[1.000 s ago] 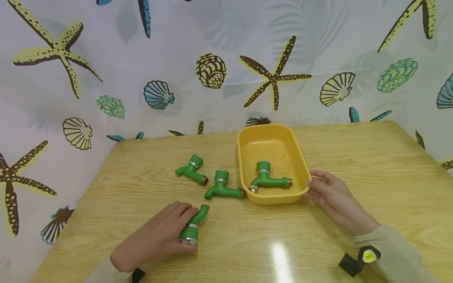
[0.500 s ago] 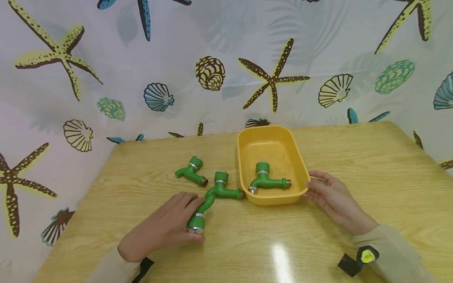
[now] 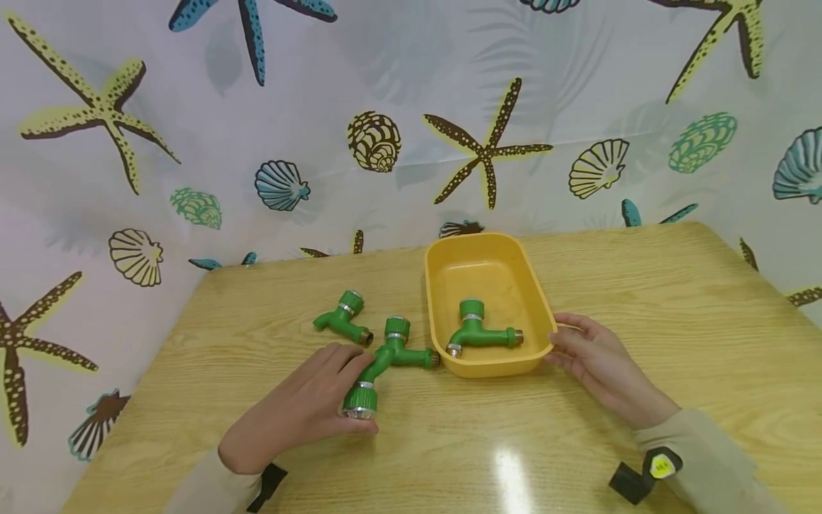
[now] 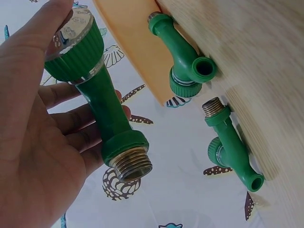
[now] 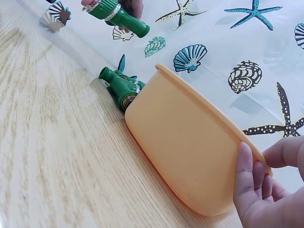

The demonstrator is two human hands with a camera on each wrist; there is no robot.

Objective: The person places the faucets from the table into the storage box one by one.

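My left hand (image 3: 295, 403) grips a green tap (image 3: 361, 400) by its ribbed knob and body. The left wrist view shows this tap (image 4: 107, 107) with its threaded brass end pointing out of the hand. In the head view it overlaps the spout of a second green tap (image 3: 407, 355), which lies against the basin's left side. With thumb and fingers, my right hand (image 3: 600, 364) pinches the rim of a yellow plastic basin (image 5: 185, 147) at its near right corner. Inside the basin, at the near end, lies another green tap (image 3: 481, 335) with a silver spout tip.
One more green tap (image 3: 342, 323) lies on the wooden table (image 3: 648, 307) left of the basin. A patterned cloth (image 3: 398, 64) with starfish and shells hangs behind the table's far edge. Light glares off the table's near side.
My left hand has moved to the right and forward with the tap, towards the basin. My right hand keeps its hold on the basin's rim, and the other taps stay put.
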